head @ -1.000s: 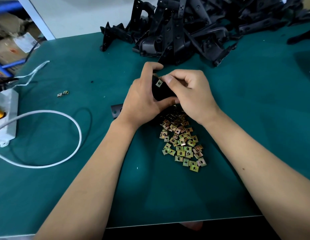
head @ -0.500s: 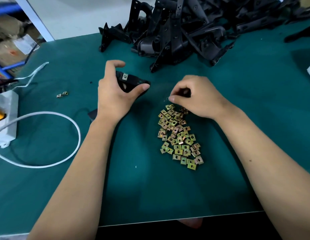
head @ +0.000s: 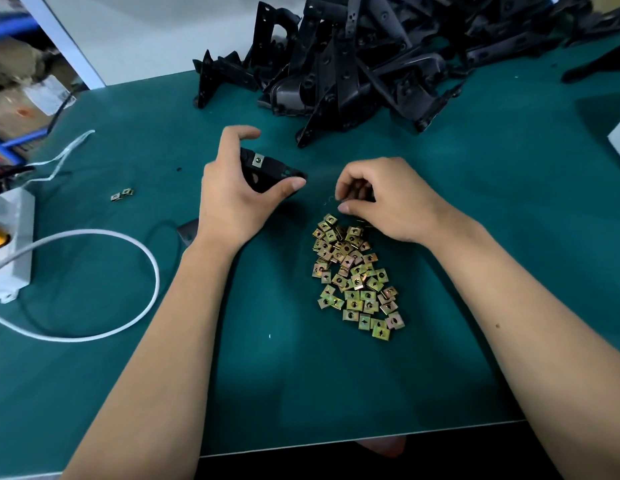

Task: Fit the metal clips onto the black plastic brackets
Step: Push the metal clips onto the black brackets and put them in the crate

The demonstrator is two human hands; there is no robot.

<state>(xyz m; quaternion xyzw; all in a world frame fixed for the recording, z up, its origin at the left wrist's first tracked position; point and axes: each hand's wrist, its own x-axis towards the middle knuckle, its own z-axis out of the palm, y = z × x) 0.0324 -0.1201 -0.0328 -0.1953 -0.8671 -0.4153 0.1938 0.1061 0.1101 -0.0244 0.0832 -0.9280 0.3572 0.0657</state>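
Head view: left hand (head: 232, 199) curled around bracket (head: 267, 169)

Left hand (head: 232, 195) curled, thumb and fingers spread in a grip; right hand (head: 384, 199) palm-down, fingertips pinched together; both forearms extended.

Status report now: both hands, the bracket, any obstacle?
Left hand grips black plastic bracket, one metal clip fitted. Right hand, fingers curled, at top of clip pile; pinch unclear. Nothing between hands.
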